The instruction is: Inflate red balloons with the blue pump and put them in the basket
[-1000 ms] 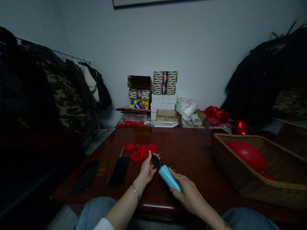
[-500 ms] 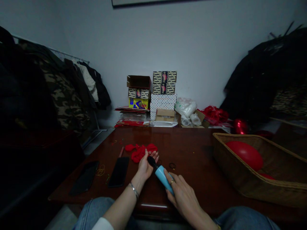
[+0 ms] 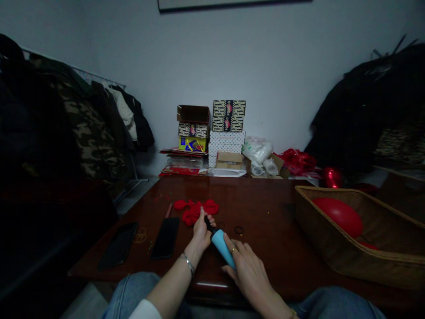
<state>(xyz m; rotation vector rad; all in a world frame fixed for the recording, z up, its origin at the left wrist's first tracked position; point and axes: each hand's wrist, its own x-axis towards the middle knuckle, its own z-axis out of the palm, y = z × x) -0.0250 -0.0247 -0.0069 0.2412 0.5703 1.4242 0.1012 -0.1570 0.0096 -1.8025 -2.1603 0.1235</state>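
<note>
A light blue balloon pump (image 3: 223, 249) with a black end points away from me over the near part of the table. My left hand (image 3: 201, 230) curls its fingers around the black end. My right hand (image 3: 247, 270), with a ring on one finger, grips the blue barrel from the right. Just beyond my left hand lies a pile of limp red balloons (image 3: 192, 216), partly hidden by that hand. Whether my left fingers pinch a balloon at the tip cannot be made out.
A wicker basket (image 3: 332, 252) on the right holds an inflated red balloon (image 3: 338, 215). To the left lie a black phone (image 3: 165, 238), a dark flat slab (image 3: 118, 246) and yellow rubber bands (image 3: 140, 235). A dark ring-shaped band (image 3: 238, 230) lies right of the pump. Boxes (image 3: 227, 142) stand behind the table.
My left hand, which was lying open under the black end, has closed its fingers around it. The pump and my right hand have shifted slightly left.
</note>
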